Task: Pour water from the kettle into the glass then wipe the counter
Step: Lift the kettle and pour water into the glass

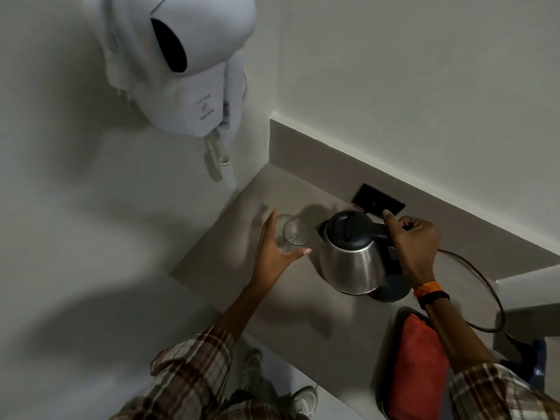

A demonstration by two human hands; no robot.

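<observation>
Our right hand (415,247) grips the stainless-steel kettle's (353,262) black handle on the grey desk (230,277); our left hand (274,253), open, cups the fragile clear glass (292,234) beside it; likely heavy.

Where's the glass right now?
The glass stands on the counter near the corner, just left of the kettle, with the left hand curled around it.

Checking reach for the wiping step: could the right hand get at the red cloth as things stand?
Probably not at once. The right hand is wrapped round the kettle handle. The red cloth lies uncovered just below that arm, so once the hand lets go the way looks free.
</observation>
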